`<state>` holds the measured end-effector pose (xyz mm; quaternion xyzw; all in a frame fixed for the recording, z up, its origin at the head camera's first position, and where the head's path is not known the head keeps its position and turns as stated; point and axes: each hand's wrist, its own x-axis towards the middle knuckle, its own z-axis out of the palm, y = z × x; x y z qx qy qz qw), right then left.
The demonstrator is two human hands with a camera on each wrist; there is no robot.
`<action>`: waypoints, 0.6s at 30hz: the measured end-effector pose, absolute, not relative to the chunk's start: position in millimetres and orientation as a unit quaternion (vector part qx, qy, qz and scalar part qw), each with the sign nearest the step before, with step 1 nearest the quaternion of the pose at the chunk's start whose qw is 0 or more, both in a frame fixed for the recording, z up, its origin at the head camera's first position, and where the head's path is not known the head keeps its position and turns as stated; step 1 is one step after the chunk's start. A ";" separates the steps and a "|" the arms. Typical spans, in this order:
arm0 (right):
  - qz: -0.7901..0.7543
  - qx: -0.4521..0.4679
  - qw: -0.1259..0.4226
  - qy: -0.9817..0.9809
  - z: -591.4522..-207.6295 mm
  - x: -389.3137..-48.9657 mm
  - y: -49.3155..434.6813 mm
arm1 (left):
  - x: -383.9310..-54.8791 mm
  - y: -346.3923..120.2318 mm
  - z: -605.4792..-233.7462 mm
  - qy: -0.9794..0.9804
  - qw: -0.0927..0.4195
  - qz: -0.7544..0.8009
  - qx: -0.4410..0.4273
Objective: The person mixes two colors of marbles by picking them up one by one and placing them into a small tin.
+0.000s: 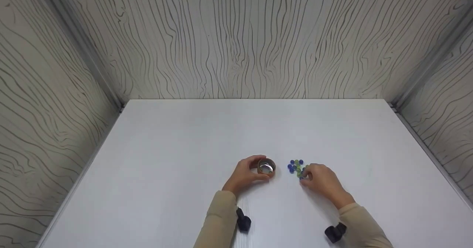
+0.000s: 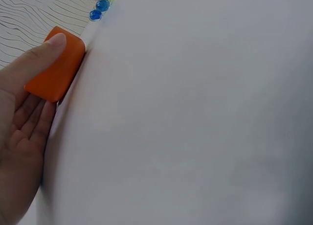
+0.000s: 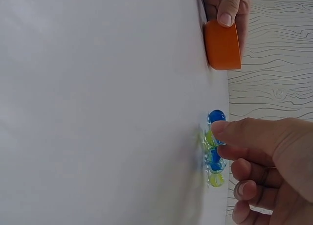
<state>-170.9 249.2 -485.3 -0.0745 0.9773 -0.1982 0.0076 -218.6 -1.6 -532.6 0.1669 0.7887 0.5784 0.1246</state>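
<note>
On the white table, my left hand (image 1: 245,174) holds a small round orange cup (image 2: 66,63), thumb on one side and fingers on the other. The cup (image 1: 266,167) stands mouth up, and its inside looks shiny. To its right lies a loose cluster of blue and green glass marbles (image 1: 294,166). My right hand (image 1: 325,181) is down at the near right side of this cluster. In the right wrist view, thumb and forefinger pinch at a blue marble (image 3: 220,141), which they partly cover; the other fingers are loosely curled. A green marble (image 3: 216,180) sits by the fingertips.
The white tabletop (image 1: 166,148) reaches back to a wood-grain patterned panel (image 1: 236,41), with similar panels on both sides. Black wrist cameras (image 1: 244,222) stick out from both beige sleeves (image 1: 218,222).
</note>
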 end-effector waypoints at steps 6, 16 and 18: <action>-0.198 -0.085 -0.007 0.977 -484.3 -171.4 248.1 | -220.0 -1.2 -534.6 0.788 0.116 0.579 0.175; -0.204 -0.076 -0.001 0.976 -479.4 -174.1 237.8 | -219.0 -1.4 -533.5 0.787 0.115 0.582 0.171; -0.206 -0.073 0.000 0.976 -478.7 -174.9 235.5 | -218.7 -1.2 -533.3 0.787 0.117 0.582 0.169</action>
